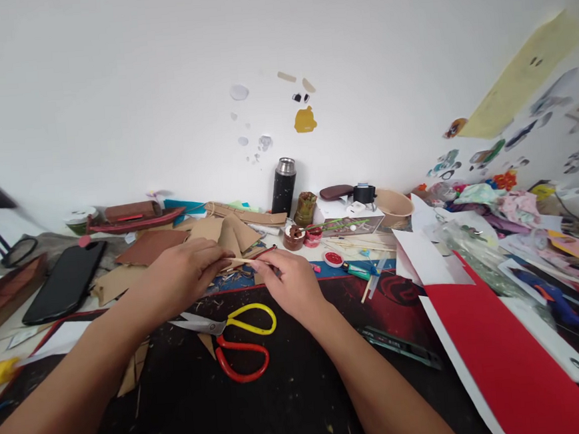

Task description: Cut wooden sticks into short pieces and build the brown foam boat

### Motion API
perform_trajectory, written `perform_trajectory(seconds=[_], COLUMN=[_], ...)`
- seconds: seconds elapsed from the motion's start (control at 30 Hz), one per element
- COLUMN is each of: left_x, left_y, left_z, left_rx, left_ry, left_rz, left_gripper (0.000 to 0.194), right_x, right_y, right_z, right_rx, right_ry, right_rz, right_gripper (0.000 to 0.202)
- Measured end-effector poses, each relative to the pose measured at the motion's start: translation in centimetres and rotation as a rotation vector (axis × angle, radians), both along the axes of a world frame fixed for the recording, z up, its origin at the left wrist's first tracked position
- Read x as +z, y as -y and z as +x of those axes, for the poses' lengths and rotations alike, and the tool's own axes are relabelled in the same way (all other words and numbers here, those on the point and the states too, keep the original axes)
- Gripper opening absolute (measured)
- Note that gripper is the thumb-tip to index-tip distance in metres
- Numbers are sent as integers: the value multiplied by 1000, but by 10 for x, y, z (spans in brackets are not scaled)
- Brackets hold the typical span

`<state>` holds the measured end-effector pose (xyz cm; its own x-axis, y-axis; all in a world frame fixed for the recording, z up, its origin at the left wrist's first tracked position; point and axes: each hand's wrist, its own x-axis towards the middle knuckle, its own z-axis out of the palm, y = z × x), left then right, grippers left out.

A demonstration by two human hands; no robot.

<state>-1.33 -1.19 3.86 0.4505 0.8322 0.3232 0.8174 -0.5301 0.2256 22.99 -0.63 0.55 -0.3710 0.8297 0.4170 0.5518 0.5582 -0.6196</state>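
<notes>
Between my hands runs a thin pale wooden-looking strip (241, 261), raised over the far part of the dark mat. My left hand (186, 272) pinches its left end, fingers curled. At the other end, the thumb and fingers of my right hand (293, 282) close on it; a small dark, thin thing (266, 250) shows just above these fingers, and I cannot tell if it is held. Below both hands lie scissors (210, 325), blades spread to the left, with one yellow and one red handle. Scraps of brown cardboard (228, 234) lie just behind the hands.
A black flask (284, 185) stands by the wall near open paint pots (295, 238). A utility knife (400, 347) lies right of my right forearm, beside red card (516, 359). A black phone (64, 281) is at left. Paper and plastic bags crowd the right side.
</notes>
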Motion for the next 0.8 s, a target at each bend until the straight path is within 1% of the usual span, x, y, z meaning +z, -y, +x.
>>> perform_trajectory(seconds=[0.13,0.23,0.4,0.63,0.8], left_x=[4,-1,-7,-2,-1], left_y=[4,7,7,10,14], left_z=[7,12,17,24,32], left_rx=[-36,-55,-88,-60,-36], left_ry=[-72,-88,-89,-64,-85], left_rz=[55,80,63,76,68], left_gripper=[41,39,37,37,34], right_x=[2,2,2,1,0], right_y=[3,5,8,10,11], right_z=[1,-1,-3,-4,-6], right_rx=[5,-2,-14,-44,-67], right_ry=[64,145,255,251,275], right_rz=[30,39,24,24,6], right_gripper=[23,27,34,33,36])
